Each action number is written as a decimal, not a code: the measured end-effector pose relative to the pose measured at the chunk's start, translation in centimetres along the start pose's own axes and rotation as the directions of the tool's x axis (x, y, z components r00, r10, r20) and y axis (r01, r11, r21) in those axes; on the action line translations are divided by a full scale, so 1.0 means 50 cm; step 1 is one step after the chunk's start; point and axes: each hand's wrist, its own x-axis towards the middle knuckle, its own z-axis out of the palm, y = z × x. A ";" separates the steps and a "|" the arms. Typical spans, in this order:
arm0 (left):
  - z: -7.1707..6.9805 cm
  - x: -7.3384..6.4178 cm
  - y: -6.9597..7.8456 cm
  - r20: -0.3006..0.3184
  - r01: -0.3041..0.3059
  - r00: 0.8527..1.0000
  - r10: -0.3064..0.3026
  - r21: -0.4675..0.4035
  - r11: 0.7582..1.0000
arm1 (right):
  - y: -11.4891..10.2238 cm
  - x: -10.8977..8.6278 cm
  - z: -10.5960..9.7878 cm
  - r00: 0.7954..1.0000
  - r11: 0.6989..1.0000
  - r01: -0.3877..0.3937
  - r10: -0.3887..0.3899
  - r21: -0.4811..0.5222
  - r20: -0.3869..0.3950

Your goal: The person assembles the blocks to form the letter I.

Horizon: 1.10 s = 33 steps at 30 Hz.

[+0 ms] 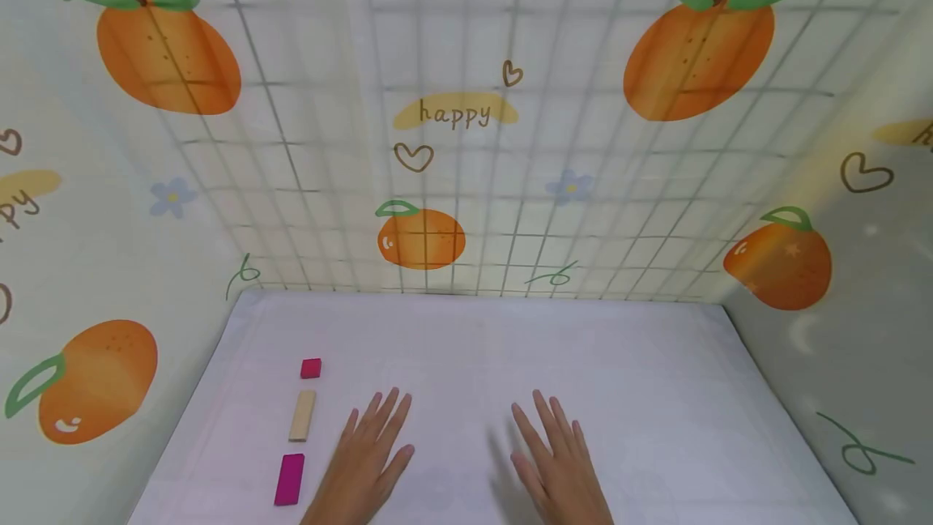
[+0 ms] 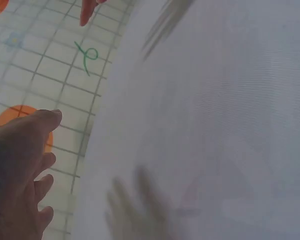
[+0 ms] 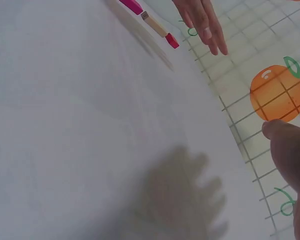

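My left hand (image 1: 364, 456) hovers palm down over the white table, fingers straight and a little spread, holding nothing. To its left a row of blocks runs away from me: a magenta rectangular block (image 1: 289, 480) nearest, a pale wooden block (image 1: 302, 416) in the middle, and a small pinkish-red block (image 1: 310, 368) farthest. My right hand (image 1: 561, 460) is over the table's middle right, fingers extended, also holding nothing, and its shadow falls on the surface. In the right wrist view the wooden block (image 3: 154, 24) lies between the two pink ones.
The white tabletop (image 1: 656, 395) extends to both sides of the hands. Behind it hangs a grid-patterned curtain (image 1: 466, 177) printed with oranges, and similar printed cloth panels (image 1: 867, 330) stand at the left and right edges.
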 end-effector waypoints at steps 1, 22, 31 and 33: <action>0.003 -0.003 -0.003 0.004 0.003 1.000 -0.003 -0.005 1.000 | 0.001 -0.003 0.003 1.000 1.000 0.007 -0.007 0.000 -0.006; 0.013 -0.068 -0.126 -0.107 0.106 0.989 -0.104 0.019 0.994 | 0.031 -0.047 0.035 0.999 0.999 0.035 -0.036 -0.020 -0.023; -0.021 -0.102 -0.190 -0.149 0.289 0.947 -0.284 0.010 0.957 | 0.041 -0.061 0.043 1.000 1.000 0.021 -0.021 -0.019 -0.015; -0.024 -0.111 -0.199 -0.168 0.320 0.934 -0.317 -0.006 0.947 | 0.042 -0.063 0.045 1.000 1.000 0.013 -0.014 -0.014 -0.011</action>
